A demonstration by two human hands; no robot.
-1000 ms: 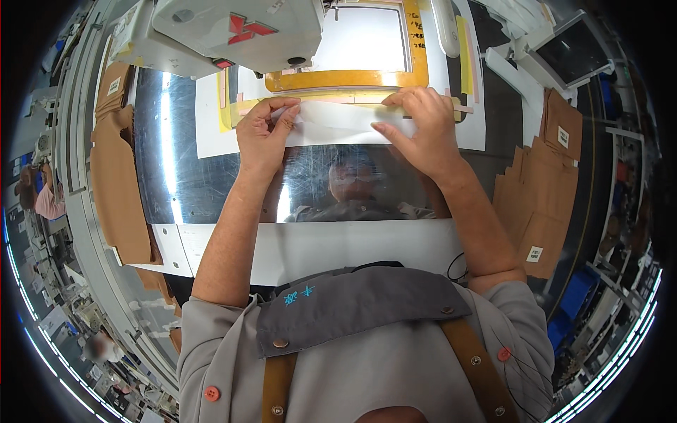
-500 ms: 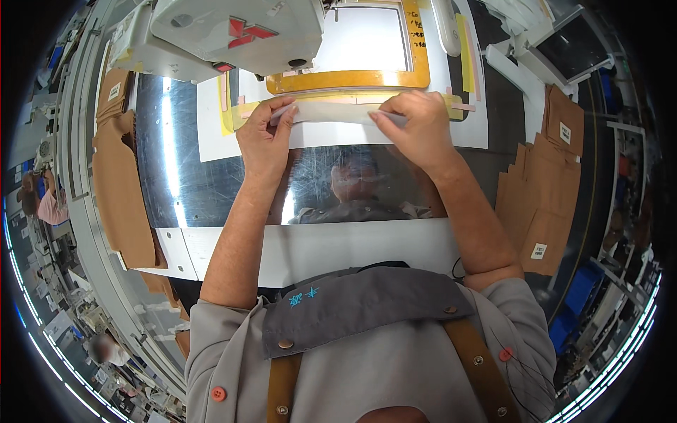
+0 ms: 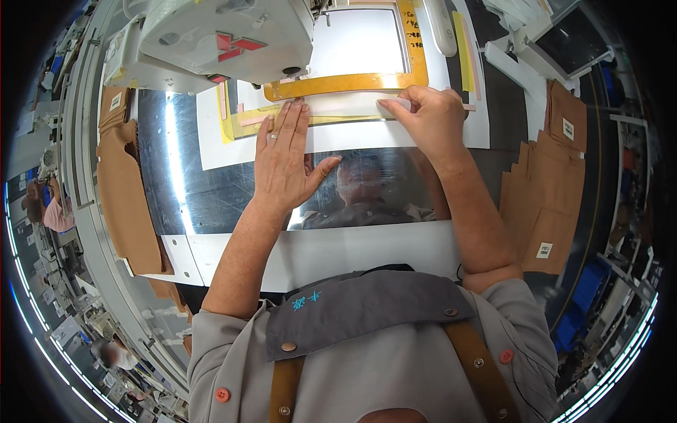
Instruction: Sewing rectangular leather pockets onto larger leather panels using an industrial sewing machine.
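A thin white strip [image 3: 345, 105], perhaps paper or tape, lies along the front edge of an amber clamp frame [image 3: 345, 85]. My left hand [image 3: 285, 158] is flat with fingers stretched forward, its fingertips on the strip's left end. My right hand [image 3: 435, 125] pinches the right end between thumb and forefinger. Beneath the strip, yellow tape [image 3: 331, 120] borders a cut-out in a white sheet [image 3: 226, 156]. Inside the amber frame a white panel [image 3: 352, 42] shows.
A grey-white machine head [image 3: 226, 46] overhangs the upper left. Brown cut fabric pieces [image 3: 130, 197] lie at the left, with another brown stack [image 3: 539, 204] at the right. A shiny metal plate [image 3: 226, 201] is nearer me; a screen [image 3: 575, 42] stands upper right.
My left hand has let go of its pinch and flattened onto the strip's left end. The strip has moved forward against the amber frame. My right hand still pinches its end, slightly further right.
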